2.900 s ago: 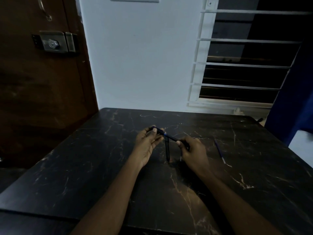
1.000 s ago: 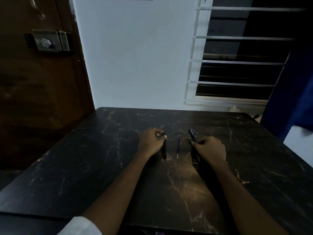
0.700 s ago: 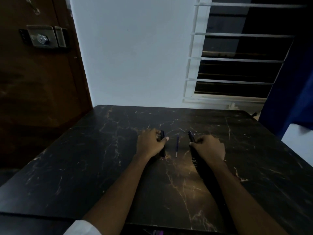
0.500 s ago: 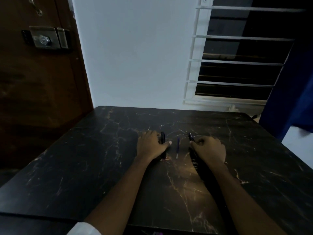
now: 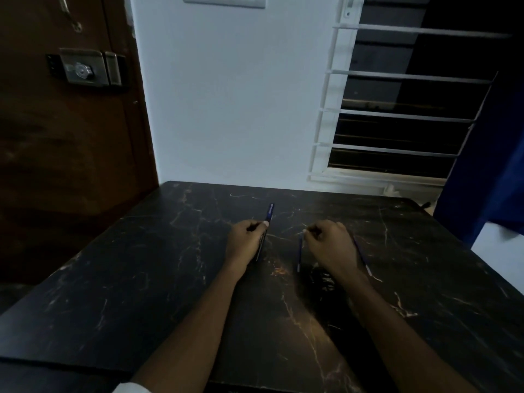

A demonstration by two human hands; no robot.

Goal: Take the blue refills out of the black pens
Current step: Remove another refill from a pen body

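Black pen, a slim plastic barrel with a blue printed band (image 5: 268, 215), slants through the left hand (image 5: 246, 240), whose fingers curl round its middle; likely hazard: a one-handed pull lets the barrel slip from the fist and roll across the dark marble-patterned table top (image 5: 141, 265); the hands are apart, with the middle refill, a thin blue plastic tube (image 5: 299, 252), lying between them; its far end meets the curled fingertips of the right hand (image 5: 330, 246), and whether they pinch it or merely touch it cannot be told; a loose hold would probably drop it, and so thin a tube may bend under the knuckles; the outer refill, a like blue tube with a pale tip (image 5: 362, 258), lies just beside the right wrist on its outer side; a sideways sweep of that wrist could send it toward the table edge. Count: hands, two; black pens made out, one; blue refills lying free of a pen, two; table, one.
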